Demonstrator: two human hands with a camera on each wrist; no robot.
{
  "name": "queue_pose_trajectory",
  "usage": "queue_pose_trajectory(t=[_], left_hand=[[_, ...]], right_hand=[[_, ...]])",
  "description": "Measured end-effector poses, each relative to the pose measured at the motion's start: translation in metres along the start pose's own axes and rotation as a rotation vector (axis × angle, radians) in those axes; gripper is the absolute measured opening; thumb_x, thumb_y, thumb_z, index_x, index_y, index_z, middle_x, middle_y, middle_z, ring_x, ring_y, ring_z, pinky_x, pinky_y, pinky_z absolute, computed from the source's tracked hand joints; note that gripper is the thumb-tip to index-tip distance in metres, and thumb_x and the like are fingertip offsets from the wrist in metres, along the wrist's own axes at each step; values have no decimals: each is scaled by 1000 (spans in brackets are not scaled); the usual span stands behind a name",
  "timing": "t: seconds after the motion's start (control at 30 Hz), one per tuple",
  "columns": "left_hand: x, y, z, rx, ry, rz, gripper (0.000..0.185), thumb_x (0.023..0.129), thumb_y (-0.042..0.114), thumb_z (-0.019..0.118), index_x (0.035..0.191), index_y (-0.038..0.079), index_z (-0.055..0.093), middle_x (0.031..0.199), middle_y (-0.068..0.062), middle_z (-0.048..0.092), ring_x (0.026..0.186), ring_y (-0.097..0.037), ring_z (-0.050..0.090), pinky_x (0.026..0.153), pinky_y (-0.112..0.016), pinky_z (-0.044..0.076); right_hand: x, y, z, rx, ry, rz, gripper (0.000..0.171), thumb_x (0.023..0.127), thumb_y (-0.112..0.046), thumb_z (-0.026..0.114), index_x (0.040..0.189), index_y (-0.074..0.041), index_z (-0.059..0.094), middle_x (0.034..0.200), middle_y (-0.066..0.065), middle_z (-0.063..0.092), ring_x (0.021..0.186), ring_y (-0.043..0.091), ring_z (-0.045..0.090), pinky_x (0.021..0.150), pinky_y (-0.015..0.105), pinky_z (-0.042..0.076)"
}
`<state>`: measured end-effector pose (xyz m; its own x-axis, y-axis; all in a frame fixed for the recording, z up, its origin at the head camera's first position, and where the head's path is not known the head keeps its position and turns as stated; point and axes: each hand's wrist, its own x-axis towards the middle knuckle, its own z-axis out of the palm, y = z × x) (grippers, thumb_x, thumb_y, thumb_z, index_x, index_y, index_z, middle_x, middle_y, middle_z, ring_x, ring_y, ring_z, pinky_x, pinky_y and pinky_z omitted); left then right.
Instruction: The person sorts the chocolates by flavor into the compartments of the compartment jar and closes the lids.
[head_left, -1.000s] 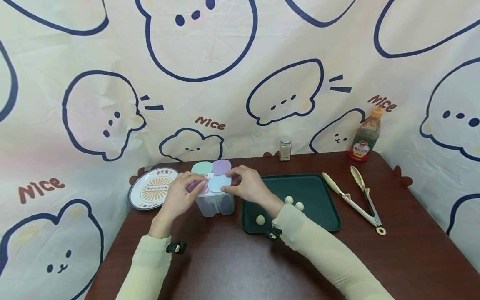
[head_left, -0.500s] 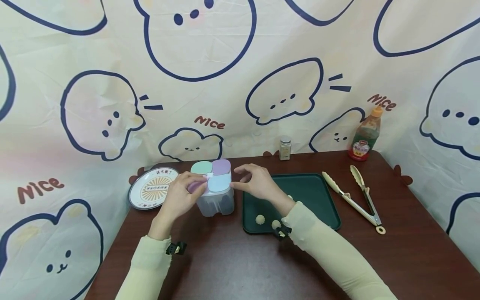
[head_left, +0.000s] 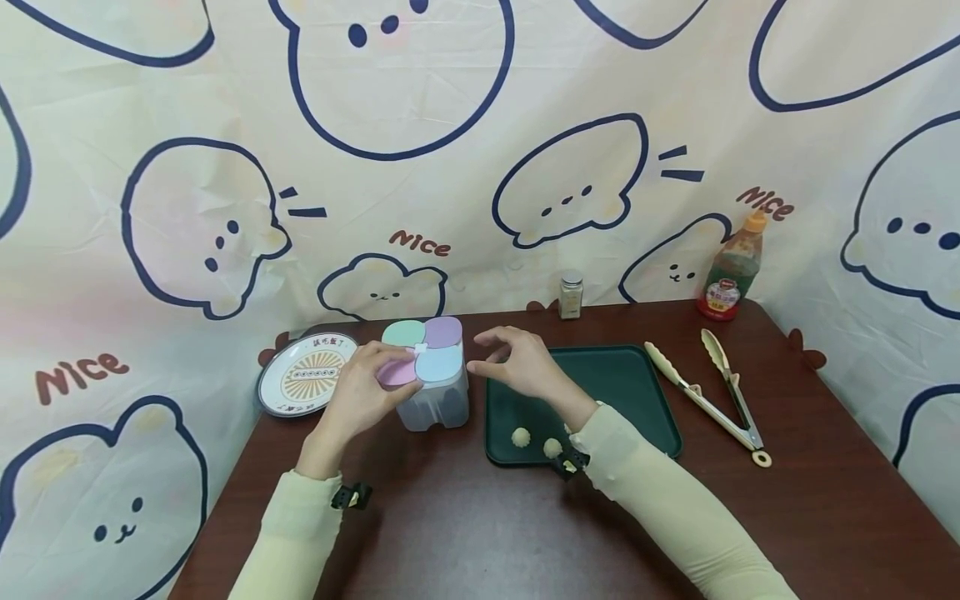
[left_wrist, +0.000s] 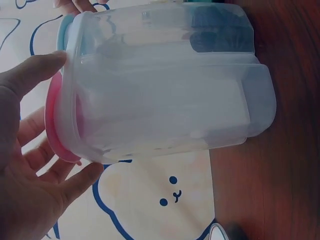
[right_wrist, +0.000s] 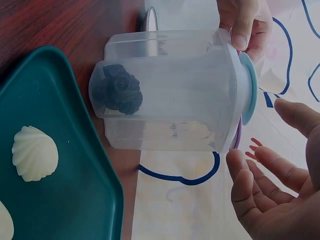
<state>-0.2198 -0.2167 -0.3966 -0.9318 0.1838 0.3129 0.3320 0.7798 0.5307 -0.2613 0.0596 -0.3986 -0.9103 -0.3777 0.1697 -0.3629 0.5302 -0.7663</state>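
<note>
A translucent storage box [head_left: 433,407] with four-part coloured lids stands on the table. Its pink lid [head_left: 397,372] is at the front left, the light blue lid [head_left: 439,365] at the front right. My left hand [head_left: 365,387] holds the pink lid, thumb at its front edge and fingers curved over it. Just right of the box, my right hand [head_left: 517,362] hovers with fingers spread and holds nothing. All lids lie down on the box. In the right wrist view, dark lumpy pieces [right_wrist: 120,90] sit at the bottom of the compartment under the blue lid.
A green tray [head_left: 615,375] bears pale swirled pieces [right_wrist: 35,153], some hidden by the right forearm. Tongs [head_left: 720,412] lie to its right. Behind stand a small jar [head_left: 571,297] and a sauce bottle [head_left: 731,271]. A patterned plate [head_left: 307,377] is left of the box.
My right hand has let go of the blue lid and drawn back to the right. My left thumb has spread away from its fingers along the pink lid's front edge.
</note>
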Motion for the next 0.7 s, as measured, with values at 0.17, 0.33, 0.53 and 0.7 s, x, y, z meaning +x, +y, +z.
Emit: queue_pose_trajectory(t=[0.17,0.33,0.53,0.7], left_hand=[[0,5,2,11,19,-22,45,78,36,85,117,18,73,117,-5,65,112,-26,54,95,-46,41],[0,6,5,4,19,-20,49,79,38,84,121,17,70,120,-6,61,114,-26,51,95,-46,40],[-1,-5,3,-70,-7,-37,50,82,38,81,127,21,66,137,-9,50,128,-30,44,103,-54,37],[0,-11,1,-99,-47,-39,54,84,40,78,132,22,62,145,-8,48,135,-31,40,108,-59,33]], right_hand=[[0,1,0,0,2,0,49,85,-43,78,126,-20,67,122,2,69,96,17,69,69,28,56],[0,1,-1,6,4,-8,51,85,-43,77,127,-17,66,123,4,69,97,17,69,69,28,56],[-1,2,-2,14,3,-9,51,85,-43,78,127,-18,66,123,3,69,97,17,69,69,28,56],[-1,3,-3,19,5,-16,52,85,-42,78,128,-16,66,126,8,68,98,18,69,69,28,56]])
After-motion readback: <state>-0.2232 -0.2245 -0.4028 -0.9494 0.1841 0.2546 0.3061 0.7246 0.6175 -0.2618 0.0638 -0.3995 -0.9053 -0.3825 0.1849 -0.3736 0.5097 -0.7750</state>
